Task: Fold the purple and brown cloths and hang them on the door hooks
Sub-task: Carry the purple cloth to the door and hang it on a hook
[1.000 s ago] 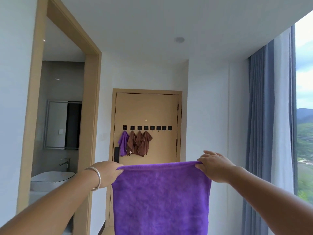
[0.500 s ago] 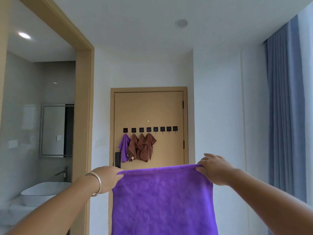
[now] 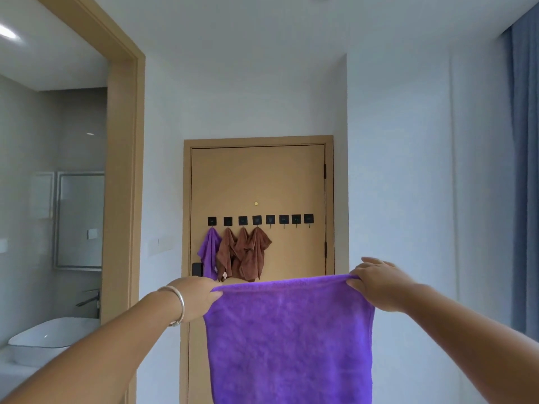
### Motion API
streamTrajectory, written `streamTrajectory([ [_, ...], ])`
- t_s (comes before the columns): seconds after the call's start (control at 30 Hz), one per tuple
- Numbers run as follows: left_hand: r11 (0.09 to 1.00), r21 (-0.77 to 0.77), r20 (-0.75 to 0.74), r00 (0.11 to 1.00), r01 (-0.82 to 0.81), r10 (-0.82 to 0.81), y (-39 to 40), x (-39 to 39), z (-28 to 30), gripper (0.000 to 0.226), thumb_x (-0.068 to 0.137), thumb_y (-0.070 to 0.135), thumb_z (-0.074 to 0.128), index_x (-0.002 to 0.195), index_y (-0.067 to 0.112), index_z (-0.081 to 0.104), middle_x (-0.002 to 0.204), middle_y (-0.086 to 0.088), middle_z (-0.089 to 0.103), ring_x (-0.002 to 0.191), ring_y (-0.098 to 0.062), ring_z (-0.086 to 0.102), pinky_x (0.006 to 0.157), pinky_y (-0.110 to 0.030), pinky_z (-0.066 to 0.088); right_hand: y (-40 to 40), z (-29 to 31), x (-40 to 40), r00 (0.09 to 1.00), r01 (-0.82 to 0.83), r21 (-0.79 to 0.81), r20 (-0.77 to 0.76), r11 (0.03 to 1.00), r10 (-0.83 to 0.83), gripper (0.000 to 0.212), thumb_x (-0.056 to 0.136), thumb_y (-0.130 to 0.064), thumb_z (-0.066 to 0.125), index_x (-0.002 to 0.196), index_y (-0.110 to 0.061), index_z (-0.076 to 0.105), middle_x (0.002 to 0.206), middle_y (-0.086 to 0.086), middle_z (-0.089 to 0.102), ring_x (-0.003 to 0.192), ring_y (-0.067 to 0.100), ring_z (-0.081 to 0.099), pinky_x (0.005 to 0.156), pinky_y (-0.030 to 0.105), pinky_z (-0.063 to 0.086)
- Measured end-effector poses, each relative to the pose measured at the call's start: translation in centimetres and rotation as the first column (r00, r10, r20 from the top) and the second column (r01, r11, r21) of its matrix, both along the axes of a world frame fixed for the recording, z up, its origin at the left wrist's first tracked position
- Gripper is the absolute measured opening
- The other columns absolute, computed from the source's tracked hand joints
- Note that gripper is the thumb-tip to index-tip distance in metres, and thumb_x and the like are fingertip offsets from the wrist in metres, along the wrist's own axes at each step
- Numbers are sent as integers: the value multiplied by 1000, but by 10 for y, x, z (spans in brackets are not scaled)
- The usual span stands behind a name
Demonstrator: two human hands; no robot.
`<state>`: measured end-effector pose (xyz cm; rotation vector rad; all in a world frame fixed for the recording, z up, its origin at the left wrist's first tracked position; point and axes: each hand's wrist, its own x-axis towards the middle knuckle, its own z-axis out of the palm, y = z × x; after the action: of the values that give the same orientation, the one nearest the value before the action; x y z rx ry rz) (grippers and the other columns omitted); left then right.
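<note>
White walls (image 3: 408, 170) are filling most of the view, with a tan wooden door (image 3: 259, 182) sitting closed at the far end of the hallway and a bathroom opening framed in tan wood (image 3: 124, 170) showing on the left. A blue curtain (image 3: 525, 185) is hanging along the right edge. A purple cloth (image 3: 288, 339) is hanging spread out in front of the person, stretched by its top edge between both hands and dropping past the bottom of the view. The left hand (image 3: 198, 298) is pinching the cloth's top left corner, fingers curled on it, and a silver bangle (image 3: 176, 304) is sitting on that wrist. The right hand (image 3: 379, 282) is pinching the top right corner, fingers curled over the edge. A white basin (image 3: 43, 339) with a faucet (image 3: 89, 298) above it is showing inside the bathroom, below a mirror (image 3: 80, 220). On the door, three brown cloths (image 3: 245, 255) are hanging bunched together from hooks, just right of a small purple cloth (image 3: 210, 252) hanging on the leftmost hook. A row of eight black square hooks (image 3: 284, 219) is running across the door, the right four carrying nothing. A black door handle (image 3: 197, 269) is showing beside the small purple cloth.
</note>
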<state>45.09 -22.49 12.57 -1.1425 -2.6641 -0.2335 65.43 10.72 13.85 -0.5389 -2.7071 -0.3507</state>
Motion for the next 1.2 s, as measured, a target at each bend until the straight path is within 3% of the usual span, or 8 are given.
streamTrajectory([
  [0.23, 999, -24, -18, 999, 31, -31, 63, -111, -4, 31, 103, 39, 31, 96, 25, 58, 94, 2, 65, 85, -14, 60, 77, -28, 47, 57, -10, -102, 999, 27, -9, 37, 1000, -26, 52, 101, -53, 20, 129, -28, 56, 135, -8, 53, 141, 15, 26, 114, 36, 25],
  [0.6, 998, 28, -24, 998, 52, -51, 143, -316, -3, 29, 101, 41, 34, 96, 30, 60, 90, 7, 65, 83, -11, 62, 81, -27, 53, 128, 0, -296, 999, 37, -73, -16, 997, -39, 46, 101, -51, 25, 114, -27, 62, 113, -7, 57, 121, 15, 45, 103, 34, 36],
  [0.7, 998, 22, 9, 998, 61, -61, 161, -357, -12, 29, 101, 42, 34, 94, 30, 60, 88, 7, 65, 81, -11, 62, 80, -27, 53, 146, -13, -334, 999, 33, -90, 0, 995, -33, 45, 101, -51, 25, 111, -28, 62, 103, -9, 52, 116, 14, 47, 99, 32, 38],
  [0.83, 999, 1, 36, 998, 54, -54, 192, -409, -24, 30, 101, 42, 34, 90, 30, 60, 86, 7, 65, 79, -11, 62, 78, -29, 53, 180, -28, -385, 999, 32, -107, 21, 994, -30, 45, 101, -52, 25, 114, -29, 61, 109, -8, 54, 119, 15, 46, 100, 33, 37],
  [0.9, 999, 6, 49, 998, 45, -45, 211, -432, -30, 30, 100, 42, 35, 89, 31, 60, 85, 7, 65, 79, -11, 62, 80, -30, 54, 201, -34, -410, 999, 23, -111, 27, 994, -20, 46, 100, -53, 24, 114, -29, 61, 100, -11, 50, 115, 14, 47, 96, 31, 37],
  [1.2, 999, -51, 81, 997, -15, 19, 303, -514, -35, 36, 102, 38, 31, 105, 19, 62, 101, -2, 67, 94, -21, 62, 89, -37, 50, 314, -41, -529, 997, -69, -122, 11, 990, 71, 44, 100, -51, 26, 118, -28, 60, 101, -10, 50, 115, 14, 46, 94, 33, 38],
])
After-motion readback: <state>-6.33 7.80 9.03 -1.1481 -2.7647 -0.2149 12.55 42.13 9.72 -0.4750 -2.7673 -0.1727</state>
